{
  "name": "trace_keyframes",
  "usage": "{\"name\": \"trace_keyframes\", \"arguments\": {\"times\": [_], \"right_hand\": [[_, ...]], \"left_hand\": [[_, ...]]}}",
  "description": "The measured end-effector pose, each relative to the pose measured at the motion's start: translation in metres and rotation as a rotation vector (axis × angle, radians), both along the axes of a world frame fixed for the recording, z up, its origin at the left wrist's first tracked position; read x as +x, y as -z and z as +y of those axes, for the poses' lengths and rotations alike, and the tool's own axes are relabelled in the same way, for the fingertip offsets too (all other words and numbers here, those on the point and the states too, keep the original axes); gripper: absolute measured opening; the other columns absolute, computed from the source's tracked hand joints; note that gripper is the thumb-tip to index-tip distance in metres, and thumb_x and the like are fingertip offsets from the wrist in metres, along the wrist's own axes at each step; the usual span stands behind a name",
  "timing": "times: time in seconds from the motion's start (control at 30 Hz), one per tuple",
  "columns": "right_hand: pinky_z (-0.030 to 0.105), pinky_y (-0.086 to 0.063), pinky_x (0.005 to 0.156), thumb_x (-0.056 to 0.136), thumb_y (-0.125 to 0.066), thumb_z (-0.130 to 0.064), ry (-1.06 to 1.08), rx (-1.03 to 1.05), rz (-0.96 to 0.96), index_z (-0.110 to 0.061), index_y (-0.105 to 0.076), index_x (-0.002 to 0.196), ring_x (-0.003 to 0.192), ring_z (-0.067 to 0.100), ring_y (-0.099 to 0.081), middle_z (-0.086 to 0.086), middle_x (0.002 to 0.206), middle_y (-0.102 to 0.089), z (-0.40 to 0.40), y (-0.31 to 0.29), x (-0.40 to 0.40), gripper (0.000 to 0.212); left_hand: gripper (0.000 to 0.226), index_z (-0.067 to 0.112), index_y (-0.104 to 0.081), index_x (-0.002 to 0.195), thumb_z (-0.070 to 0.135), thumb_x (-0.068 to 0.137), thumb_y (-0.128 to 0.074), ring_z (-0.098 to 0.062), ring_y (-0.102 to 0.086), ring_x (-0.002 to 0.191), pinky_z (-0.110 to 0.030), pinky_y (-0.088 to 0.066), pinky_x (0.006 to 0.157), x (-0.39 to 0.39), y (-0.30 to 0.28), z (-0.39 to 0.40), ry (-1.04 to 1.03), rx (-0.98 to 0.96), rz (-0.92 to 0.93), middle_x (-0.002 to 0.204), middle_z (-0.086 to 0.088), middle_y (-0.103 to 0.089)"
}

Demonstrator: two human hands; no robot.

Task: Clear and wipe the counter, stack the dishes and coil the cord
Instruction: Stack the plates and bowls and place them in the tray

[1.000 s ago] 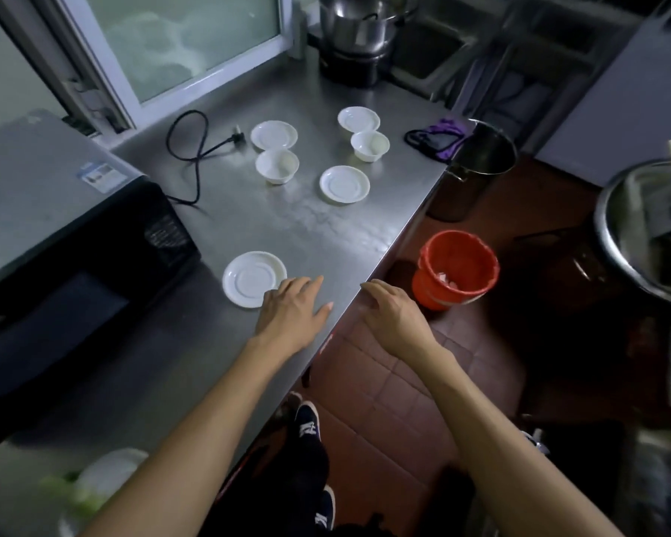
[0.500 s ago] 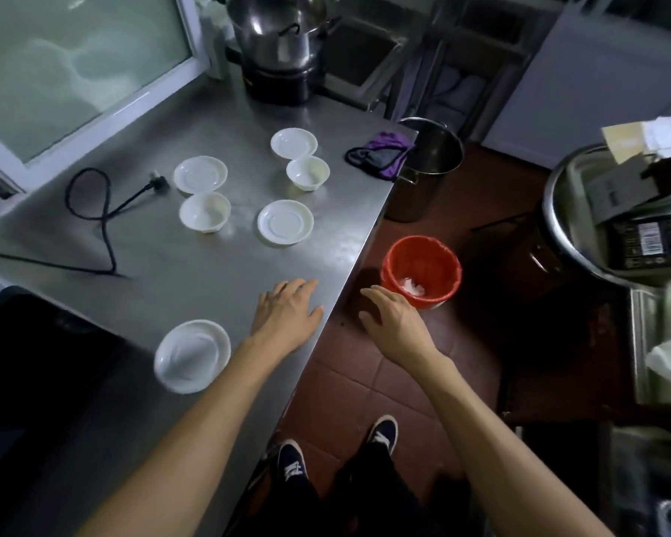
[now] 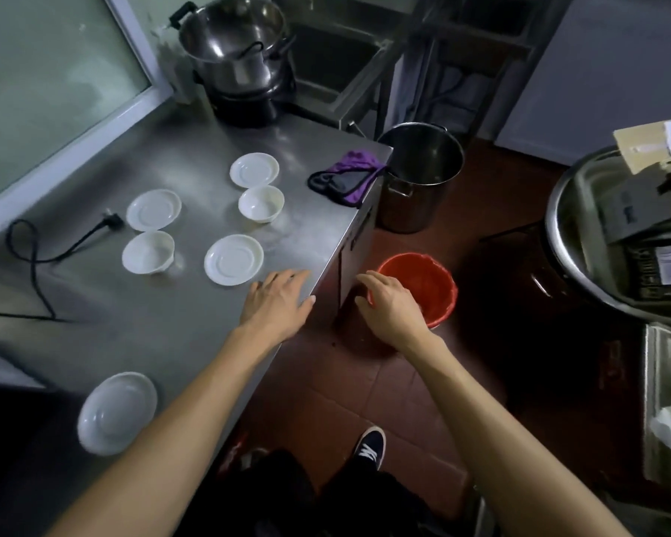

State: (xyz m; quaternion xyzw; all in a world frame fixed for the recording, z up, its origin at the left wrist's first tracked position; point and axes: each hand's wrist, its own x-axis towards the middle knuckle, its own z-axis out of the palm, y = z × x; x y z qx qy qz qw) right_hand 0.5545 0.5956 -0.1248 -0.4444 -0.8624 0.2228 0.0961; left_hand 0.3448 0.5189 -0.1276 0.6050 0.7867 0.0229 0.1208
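Note:
On the steel counter (image 3: pixel 194 164) lie several white dishes: a saucer (image 3: pixel 233 259) just ahead of my left hand, a saucer (image 3: pixel 154 209) and a bowl (image 3: pixel 148 252) to the left, a saucer (image 3: pixel 254 170) and a bowl (image 3: pixel 261 203) farther back, and a saucer (image 3: pixel 117 412) near me. A black cord (image 3: pixel 39 250) with its plug trails across the counter's left side. A purple and black cloth (image 3: pixel 345 180) sits at the far right corner. My left hand (image 3: pixel 277 304) hovers flat near the counter's edge, holding nothing. My right hand (image 3: pixel 390 308) hangs past the edge, fingers loosely bent, empty.
A red bucket (image 3: pixel 430 281) stands on the tiled floor under my right hand, a tall steel pot (image 3: pixel 419 176) beyond it. A lidded pot (image 3: pixel 237 52) on a black burner occupies the counter's far end. A large steel basin (image 3: pixel 582 211) with boxes is at right.
My view has swung right and forward along the counter. Both hands have advanced toward the far dishes and the cloth; the near saucer now lies behind my left hand.

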Motion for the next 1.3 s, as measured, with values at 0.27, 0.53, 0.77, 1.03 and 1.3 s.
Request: {"name": "trace_keyframes", "arguments": {"times": [0.27,0.53,0.77,1.03,1.3], "right_hand": [[0.05,-0.049,0.095,0.092,-0.06,-0.026,-0.19,-0.06,-0.031,-0.016,-0.055,0.135,0.124,0.033,-0.052,0.006,0.136,-0.057,0.053,0.018,-0.062,0.045],[0.05,-0.04,0.107,0.095,-0.06,-0.029,-0.357,-0.069,-0.176,-0.018,-0.043,0.146,0.136,0.033,-0.041,0.009,0.152,-0.042,0.097,0.032,-0.16,0.055],[0.049,-0.036,0.109,0.09,-0.063,-0.042,-0.421,-0.036,-0.227,-0.025,-0.036,0.149,0.143,0.027,-0.031,0.004,0.159,-0.031,0.132,0.037,-0.23,0.067],[0.053,-0.024,0.114,0.086,-0.064,-0.055,-0.464,0.013,-0.35,-0.031,-0.025,0.152,0.151,0.033,-0.007,0.008,0.165,-0.011,0.181,0.059,-0.295,0.081],[0.06,-0.014,0.117,0.081,-0.063,-0.065,-0.556,-0.008,-0.529,-0.038,-0.006,0.155,0.151,0.037,0.012,0.004,0.166,0.014,0.224,0.094,-0.346,0.097]], "left_hand": [[0.055,0.023,-0.042,0.147,0.047,0.098,-0.049,-0.024,-0.044,0.132,-0.044,-0.038,0.106,-0.038,0.012,0.014,-0.168,-0.004,-0.045,0.146,0.002,-0.048],[0.048,0.023,-0.048,0.139,0.044,0.097,-0.049,-0.028,-0.051,0.123,-0.044,-0.044,0.093,-0.113,0.033,0.037,-0.333,0.025,-0.072,0.14,0.001,-0.053],[0.05,0.024,-0.046,0.141,0.041,0.094,-0.052,-0.026,-0.048,0.126,-0.044,-0.042,0.099,-0.168,0.036,0.051,-0.444,0.01,-0.109,0.143,0.001,-0.051],[0.052,0.024,-0.047,0.142,0.044,0.095,-0.052,-0.024,-0.052,0.125,-0.047,-0.045,0.099,-0.211,0.053,0.068,-0.547,0.006,-0.123,0.137,0.002,-0.056],[0.051,0.022,-0.048,0.141,0.046,0.096,-0.051,-0.025,-0.052,0.126,-0.048,-0.049,0.094,-0.235,0.068,0.092,-0.643,-0.053,-0.099,0.137,0.0,-0.056]]}}
